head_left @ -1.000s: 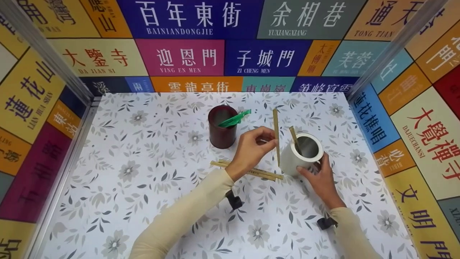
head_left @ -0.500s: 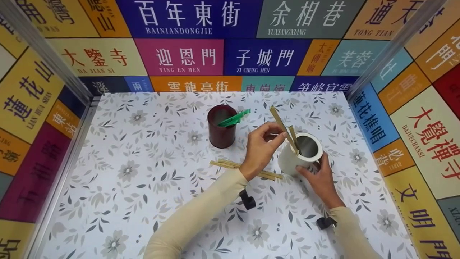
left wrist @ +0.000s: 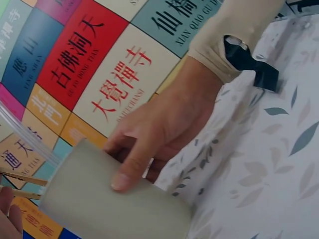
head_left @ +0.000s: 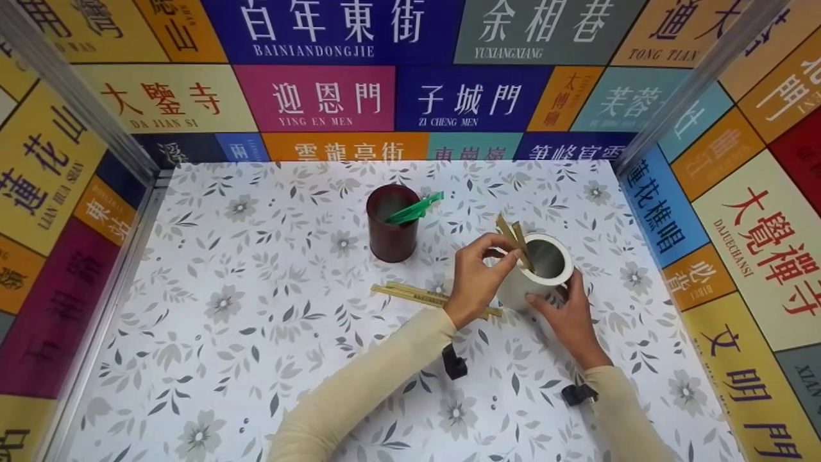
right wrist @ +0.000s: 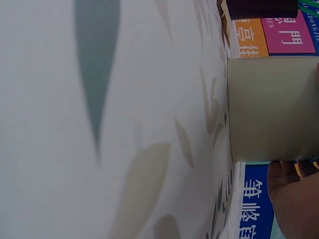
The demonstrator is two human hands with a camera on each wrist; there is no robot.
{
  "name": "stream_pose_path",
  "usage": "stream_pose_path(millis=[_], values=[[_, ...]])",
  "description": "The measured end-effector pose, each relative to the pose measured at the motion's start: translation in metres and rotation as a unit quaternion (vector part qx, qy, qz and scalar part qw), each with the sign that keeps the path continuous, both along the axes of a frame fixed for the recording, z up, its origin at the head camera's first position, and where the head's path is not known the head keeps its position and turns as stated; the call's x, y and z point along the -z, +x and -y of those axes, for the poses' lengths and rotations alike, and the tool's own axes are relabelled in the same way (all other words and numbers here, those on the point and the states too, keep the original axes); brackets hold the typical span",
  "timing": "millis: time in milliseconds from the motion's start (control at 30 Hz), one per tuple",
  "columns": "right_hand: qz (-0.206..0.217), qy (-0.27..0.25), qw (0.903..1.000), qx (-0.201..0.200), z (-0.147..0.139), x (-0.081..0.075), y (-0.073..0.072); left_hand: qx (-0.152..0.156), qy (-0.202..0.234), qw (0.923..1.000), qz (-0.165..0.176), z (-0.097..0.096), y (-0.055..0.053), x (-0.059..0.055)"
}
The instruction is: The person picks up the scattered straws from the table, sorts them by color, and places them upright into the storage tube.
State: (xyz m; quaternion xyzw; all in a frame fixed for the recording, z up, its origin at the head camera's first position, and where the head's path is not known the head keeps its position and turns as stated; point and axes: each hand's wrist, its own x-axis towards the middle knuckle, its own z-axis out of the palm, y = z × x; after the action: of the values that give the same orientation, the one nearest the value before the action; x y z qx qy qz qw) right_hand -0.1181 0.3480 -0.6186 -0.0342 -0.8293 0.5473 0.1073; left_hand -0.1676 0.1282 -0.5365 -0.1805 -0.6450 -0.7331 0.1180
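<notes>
In the head view my left hand [head_left: 478,276] pinches a thin flat tan stick [head_left: 505,228] between thumb and fingers, its lower end inside the mouth of a white cup [head_left: 523,292]. A second tan stick [head_left: 518,236] leans against the rim beside it. My right hand [head_left: 567,321] grips the cup from the right side, its thumb on the near wall. The left wrist view shows that thumb across the pale cup wall [left wrist: 114,204], with two stick ends [left wrist: 27,194] at the mouth. Across the right wrist view the cup [right wrist: 274,109] appears sideways, fingers against it.
Several tan sticks [head_left: 410,294] lie on the flowered tabletop [head_left: 276,385], partly behind my left wrist. Farther back stands a dark red cup [head_left: 392,242] holding green strips [head_left: 417,208]. Panels with printed characters [head_left: 314,99] enclose the back and sides.
My left hand has moved right and brought its stick from beside the white cup to inside its mouth, tilted and lower. The right hand keeps its hold on the cup.
</notes>
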Motion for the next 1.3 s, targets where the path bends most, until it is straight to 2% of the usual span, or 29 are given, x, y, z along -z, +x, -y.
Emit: stream_pose_path(millis=[267, 433, 533, 700, 900, 1033, 1300], values=[[-0.006, -0.008, 0.9999, -0.005, 0.001, 0.002, -0.002, -0.03, -0.067, 0.9972, -0.018, -0.006, -0.005, 0.015], [-0.004, -0.019, 0.9998, -0.01, 0.012, -0.012, 0.001, -0.038, -0.1, 0.9942, 0.0, -0.007, -0.009, 0.022], [0.0, -0.019, 0.9997, -0.013, 0.016, -0.02, 0.004, -0.023, -0.107, 0.9938, 0.023, -0.007, -0.009, 0.027], [0.006, -0.009, 0.9999, -0.012, 0.005, -0.007, 0.002, 0.017, -0.107, 0.993, 0.047, -0.001, -0.007, 0.038], [0.006, -0.012, 0.9997, -0.021, -0.003, 0.002, -0.001, 0.044, -0.131, 0.989, 0.055, 0.021, -0.002, 0.05], [0.0, -0.03, 0.9993, -0.023, -0.005, 0.004, -0.003, 0.047, -0.16, 0.9842, 0.059, 0.042, 0.0, 0.052], [0.012, -0.012, 0.9997, -0.016, -0.007, 0.003, 0.001, 0.058, -0.192, 0.9793, 0.026, 0.082, 0.004, 0.062]])
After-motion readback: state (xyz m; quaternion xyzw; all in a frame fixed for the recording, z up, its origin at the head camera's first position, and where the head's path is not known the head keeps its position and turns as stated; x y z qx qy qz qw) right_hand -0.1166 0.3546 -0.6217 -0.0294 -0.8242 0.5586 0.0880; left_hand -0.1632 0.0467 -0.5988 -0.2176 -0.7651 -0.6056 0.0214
